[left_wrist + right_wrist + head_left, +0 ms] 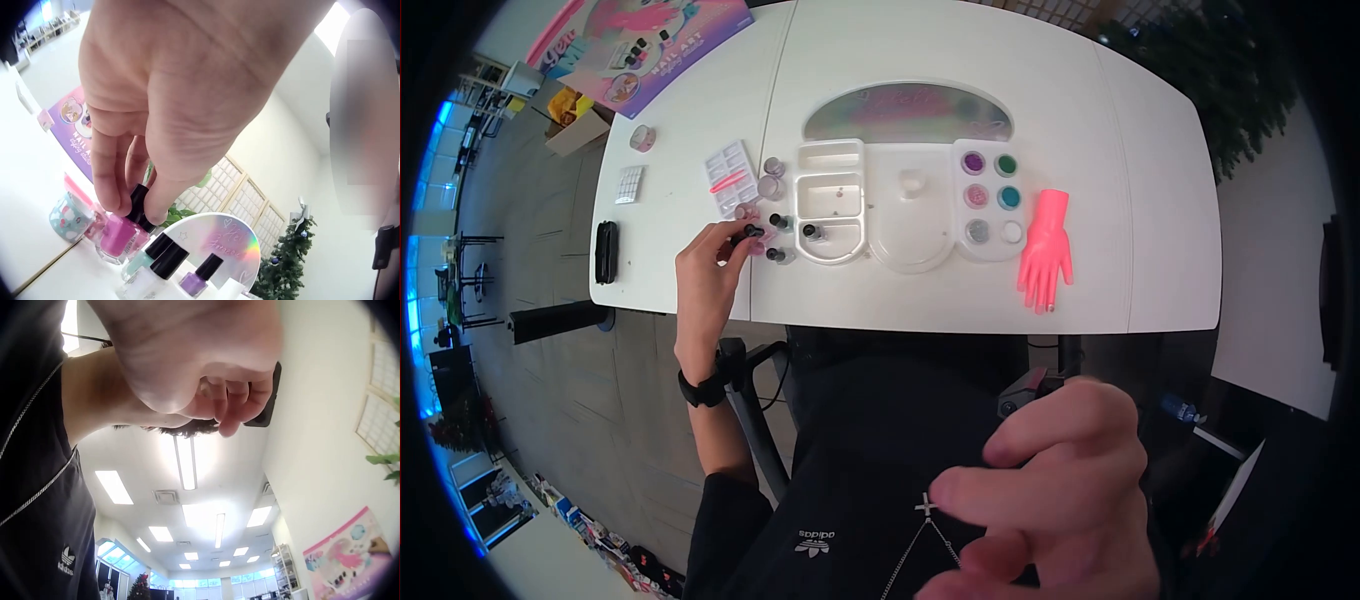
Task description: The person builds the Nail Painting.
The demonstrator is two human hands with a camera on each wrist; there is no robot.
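Note:
My left hand (706,275) is over the left side of the table, its thumb and fingers pinching the black cap of a pink nail polish bottle (117,239). The bottle stands upright beside a small patterned tub (70,216). Close by are a teal polish bottle (135,265), a clear one (142,284) and a purple one (195,282), all black-capped. My right hand (1065,480) is raised close to the head camera, fingers loosely curled and holding nothing. In the right wrist view a black device (267,403) shows just behind its fingertips.
A white nail station (888,240) with compartments, glitter pots (976,195) and a rounded mirror (908,112) occupies the table's middle. Right of it lies a pink model hand (1048,245). A white palette (730,170), black pouch (606,252) and toy box (645,50) are to the left.

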